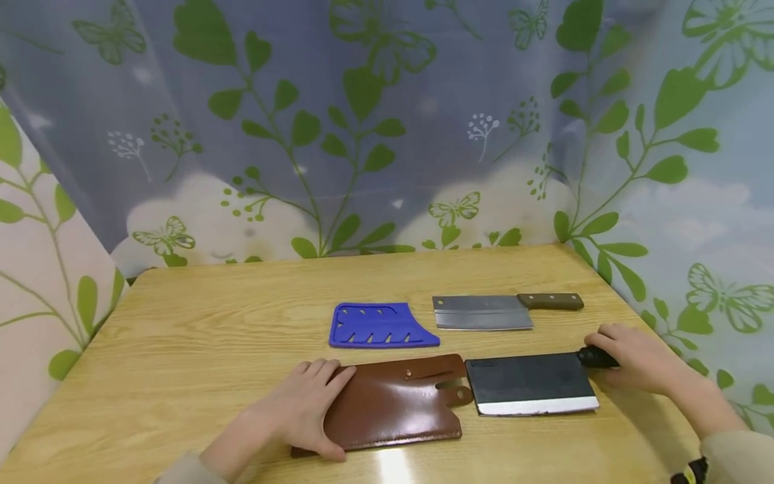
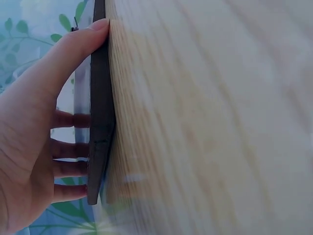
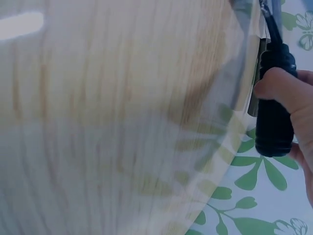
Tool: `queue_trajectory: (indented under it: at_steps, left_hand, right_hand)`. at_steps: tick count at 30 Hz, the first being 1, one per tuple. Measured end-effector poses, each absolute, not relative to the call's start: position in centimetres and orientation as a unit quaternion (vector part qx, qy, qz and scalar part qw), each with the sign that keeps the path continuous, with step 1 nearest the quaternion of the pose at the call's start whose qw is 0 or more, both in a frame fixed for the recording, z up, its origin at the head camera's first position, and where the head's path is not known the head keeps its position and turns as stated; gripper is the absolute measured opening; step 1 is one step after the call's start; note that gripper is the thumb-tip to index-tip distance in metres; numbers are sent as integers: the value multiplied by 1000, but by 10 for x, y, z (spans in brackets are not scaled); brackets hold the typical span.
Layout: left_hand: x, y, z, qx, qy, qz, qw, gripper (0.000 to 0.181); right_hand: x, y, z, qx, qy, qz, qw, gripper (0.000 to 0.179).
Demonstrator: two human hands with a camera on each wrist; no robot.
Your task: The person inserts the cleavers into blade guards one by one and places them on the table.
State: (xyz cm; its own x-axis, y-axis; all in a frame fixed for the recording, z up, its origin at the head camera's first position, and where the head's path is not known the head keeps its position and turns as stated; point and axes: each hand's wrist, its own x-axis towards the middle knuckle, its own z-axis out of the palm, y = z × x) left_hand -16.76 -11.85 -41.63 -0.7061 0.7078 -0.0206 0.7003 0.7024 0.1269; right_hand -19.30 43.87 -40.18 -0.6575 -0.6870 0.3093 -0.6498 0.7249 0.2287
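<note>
My left hand (image 1: 311,407) holds the left end of a brown leather knife sheath (image 1: 393,403), thumb at its near edge and fingers spread over it. In the left wrist view the thumb tip is at the edge of the sheath (image 2: 101,98), close against the table, with the other fingertips on its upper face. My right hand (image 1: 635,356) grips the black handle (image 3: 275,112) of a cleaver (image 1: 532,383) with a dark blade and bright cutting edge. The blade points left, its end right at the sheath's strap end.
Behind these, a blue slotted blade guard (image 1: 381,329) lies on the wooden table (image 1: 211,329). Right of it is a second cleaver (image 1: 484,312) with a silver blade and brown riveted handle. A leaf-patterned curtain (image 1: 387,134) stands along the table's back and sides.
</note>
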Motion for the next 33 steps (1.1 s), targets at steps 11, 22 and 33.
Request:
queue_trajectory:
  at_steps: [11,22,33]
  left_hand:
    - [-164,-121,-413,380,924,48,4,111]
    - [-169,-132,-405,374,924,38,-73,117]
    - [-171,-145,-395,351,931,53,-92,115]
  right_hand:
    - [-187,436,-387,422,-857,-48,292,65]
    - [-185,427,-382,405,-853,-15,328,60]
    - [-185,413,-383,397,-856,3,331,59]
